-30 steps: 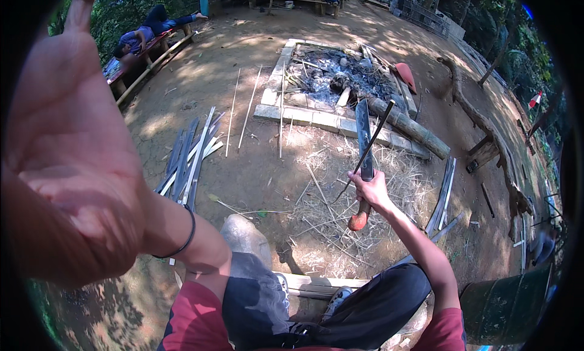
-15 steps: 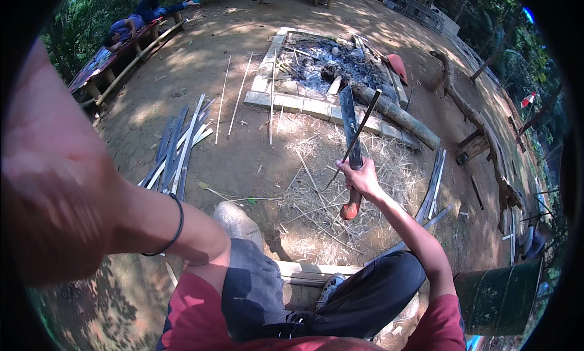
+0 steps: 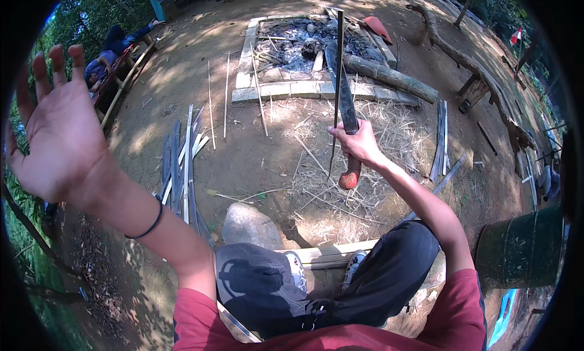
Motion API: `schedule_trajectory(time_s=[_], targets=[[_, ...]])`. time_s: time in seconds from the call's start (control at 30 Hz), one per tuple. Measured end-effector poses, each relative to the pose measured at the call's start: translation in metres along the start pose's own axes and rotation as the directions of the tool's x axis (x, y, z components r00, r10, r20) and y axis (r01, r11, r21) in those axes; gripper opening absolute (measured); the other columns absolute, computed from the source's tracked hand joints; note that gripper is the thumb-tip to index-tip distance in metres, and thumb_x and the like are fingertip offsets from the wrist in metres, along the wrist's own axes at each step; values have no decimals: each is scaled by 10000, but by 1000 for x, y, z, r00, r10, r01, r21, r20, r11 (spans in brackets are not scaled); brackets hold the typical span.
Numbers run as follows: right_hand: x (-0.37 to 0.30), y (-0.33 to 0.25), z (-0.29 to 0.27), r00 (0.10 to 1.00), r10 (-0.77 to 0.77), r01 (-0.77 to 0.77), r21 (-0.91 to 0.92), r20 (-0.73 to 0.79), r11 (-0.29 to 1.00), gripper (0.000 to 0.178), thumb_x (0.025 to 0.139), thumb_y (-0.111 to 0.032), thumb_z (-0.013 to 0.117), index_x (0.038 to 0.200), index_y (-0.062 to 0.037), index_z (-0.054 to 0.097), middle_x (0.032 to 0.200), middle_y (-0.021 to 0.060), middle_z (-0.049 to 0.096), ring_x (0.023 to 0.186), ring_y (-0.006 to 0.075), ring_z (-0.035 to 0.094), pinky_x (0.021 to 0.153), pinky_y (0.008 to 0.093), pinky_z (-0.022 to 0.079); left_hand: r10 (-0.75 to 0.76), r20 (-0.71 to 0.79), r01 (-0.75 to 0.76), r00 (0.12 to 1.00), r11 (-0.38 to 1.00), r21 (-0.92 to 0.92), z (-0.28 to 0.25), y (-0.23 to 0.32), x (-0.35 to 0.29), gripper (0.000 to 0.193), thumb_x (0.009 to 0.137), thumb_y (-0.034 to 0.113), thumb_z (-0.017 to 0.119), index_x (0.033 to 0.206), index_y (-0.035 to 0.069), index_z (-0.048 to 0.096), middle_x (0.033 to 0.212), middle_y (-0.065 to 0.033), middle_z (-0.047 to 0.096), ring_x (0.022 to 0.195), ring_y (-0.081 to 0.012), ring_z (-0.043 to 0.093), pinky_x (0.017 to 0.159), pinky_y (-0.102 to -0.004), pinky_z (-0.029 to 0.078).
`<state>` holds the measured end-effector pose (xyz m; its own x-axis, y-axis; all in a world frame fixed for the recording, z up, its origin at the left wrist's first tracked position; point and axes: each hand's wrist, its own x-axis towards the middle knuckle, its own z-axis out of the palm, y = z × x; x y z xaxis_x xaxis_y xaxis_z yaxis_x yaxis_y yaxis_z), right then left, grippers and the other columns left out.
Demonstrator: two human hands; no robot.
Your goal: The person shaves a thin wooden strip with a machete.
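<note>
My right hand is closed round a machete. Its dark blade points away from me, and the reddish-brown handle end sticks out below my fist. Pinched in the same hand is a thin dark strip, possibly split bamboo. It stands nearly upright beside the blade, its thin lower end hanging under my fingers. Raised at the far left, my left hand holds nothing, its palm showing and fingers spread. A dark band circles that wrist.
A brick-edged fire pit with ash and a log lies ahead. Split strips are piled left, near a large stone. Shavings litter the ground. A green drum stands right; a person lies on a bench far left.
My left hand has moved away from close to the camera, so its spread fingers now show. The thin strip has swung from slanting across the blade to nearly upright. My view has shifted slightly.
</note>
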<state>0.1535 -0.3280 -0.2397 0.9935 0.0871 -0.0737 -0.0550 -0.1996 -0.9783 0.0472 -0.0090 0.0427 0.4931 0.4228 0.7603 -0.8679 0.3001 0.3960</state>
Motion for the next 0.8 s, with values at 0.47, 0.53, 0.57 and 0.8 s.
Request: schedule_trajectory(time_s=[0.47,0.53,0.57,0.8], targets=[[-15,20,4,999,-36,39,-100,28,994,320,755,-307,789,798,-13,672,575,26,579,521,88,535,511,283,449,-351,278,247,894,905,347,79,-219,-122,535,1028,403,299,814,21,607,732,-71,634,702,-135,607,660,-277,438],[-17,20,5,999,24,-24,-4,23,1000,288,768,-259,784,824,-18,637,569,24,570,453,88,512,428,268,431,-281,272,190,920,930,315,84,-221,-132,549,1030,383,297,747,8,582,652,-81,609,640,-146,599,636,-274,423],[-18,15,1,999,39,-40,45,17,998,281,772,-245,782,835,-19,628,565,21,565,441,87,506,413,266,424,-286,291,203,913,937,284,92,-213,-136,550,1030,382,292,741,6,572,590,-69,581,607,-137,580,641,-281,422],[-22,22,-15,992,102,-114,204,71,972,477,784,-170,749,1157,46,547,569,8,528,409,90,485,376,250,393,-87,419,-33,904,962,272,102,-244,-155,464,1029,355,373,696,37,428,553,-33,448,435,-81,428,405,-229,358]])
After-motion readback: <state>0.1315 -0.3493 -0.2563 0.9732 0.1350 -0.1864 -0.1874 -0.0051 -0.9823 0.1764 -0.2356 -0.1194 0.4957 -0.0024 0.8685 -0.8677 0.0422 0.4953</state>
